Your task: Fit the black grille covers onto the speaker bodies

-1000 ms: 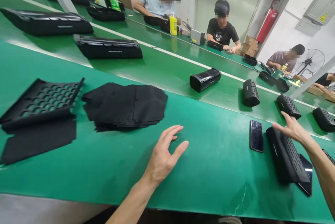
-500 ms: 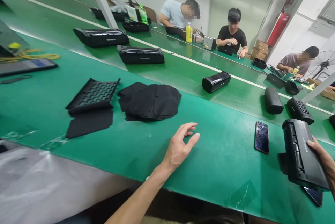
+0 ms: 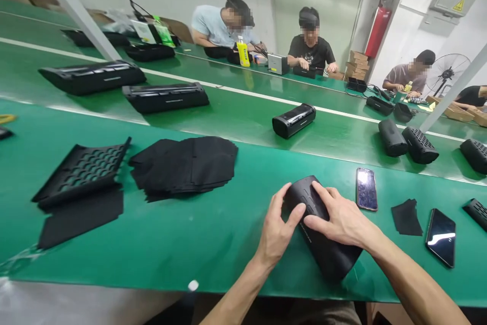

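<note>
A black speaker housing [image 3: 323, 244] lies on the green bench [image 3: 213, 244] in front of me. My left hand [image 3: 277, 231] cups its left end, fingers curled around the edge. My right hand [image 3: 338, 216] rests on top of it, fingers spread over its surface. A stack of black fabric sheets [image 3: 186, 165] lies to the left. Further left a black perforated grille [image 3: 81, 173] sits above a single fabric sheet [image 3: 79, 216].
Two phones [image 3: 366, 189] [image 3: 440, 236] and a small fabric piece [image 3: 407, 217] lie to the right. Black speaker bodies [image 3: 293, 119] [image 3: 391, 137] and long housings [image 3: 165, 97] sit on the belt behind. Several people work at the far bench.
My right hand carried the black housing from the far right to the bench in front of me. My left hand moved right onto it. A fabric piece and a phone now show at right.
</note>
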`<state>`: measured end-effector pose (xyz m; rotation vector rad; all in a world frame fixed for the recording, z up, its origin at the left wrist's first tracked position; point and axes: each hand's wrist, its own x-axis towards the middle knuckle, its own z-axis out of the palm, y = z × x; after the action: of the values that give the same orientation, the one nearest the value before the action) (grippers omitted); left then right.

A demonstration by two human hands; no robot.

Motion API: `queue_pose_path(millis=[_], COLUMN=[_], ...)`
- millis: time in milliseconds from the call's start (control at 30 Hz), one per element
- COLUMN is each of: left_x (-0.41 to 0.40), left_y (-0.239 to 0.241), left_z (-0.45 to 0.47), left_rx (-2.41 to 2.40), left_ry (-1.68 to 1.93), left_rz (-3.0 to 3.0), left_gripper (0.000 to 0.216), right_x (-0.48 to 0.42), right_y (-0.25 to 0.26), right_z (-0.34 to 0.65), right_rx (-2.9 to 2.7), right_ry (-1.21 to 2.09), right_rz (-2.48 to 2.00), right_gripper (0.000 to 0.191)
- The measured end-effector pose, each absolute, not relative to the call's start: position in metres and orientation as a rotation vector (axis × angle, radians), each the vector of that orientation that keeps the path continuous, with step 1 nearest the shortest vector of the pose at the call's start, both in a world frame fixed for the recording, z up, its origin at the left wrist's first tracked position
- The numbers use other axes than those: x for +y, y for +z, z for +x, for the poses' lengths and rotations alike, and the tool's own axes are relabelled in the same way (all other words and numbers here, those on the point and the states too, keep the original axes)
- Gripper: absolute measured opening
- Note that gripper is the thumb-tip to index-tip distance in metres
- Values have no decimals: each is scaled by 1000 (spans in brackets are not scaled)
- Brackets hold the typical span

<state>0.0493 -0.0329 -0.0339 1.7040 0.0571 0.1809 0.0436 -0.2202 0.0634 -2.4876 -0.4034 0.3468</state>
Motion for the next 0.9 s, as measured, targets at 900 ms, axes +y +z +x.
queue_pose_path(millis=[900], left_x=[-12], left_y=[-57], left_z=[46], left_rx=[198], left_ry=[292], left_rz=[1635], left_gripper=[68], right_x=[-469], right_y=[3], right_z=[29], right_rx=[276], right_ry=[-48], right_rz=[-2680], right_gripper=[44])
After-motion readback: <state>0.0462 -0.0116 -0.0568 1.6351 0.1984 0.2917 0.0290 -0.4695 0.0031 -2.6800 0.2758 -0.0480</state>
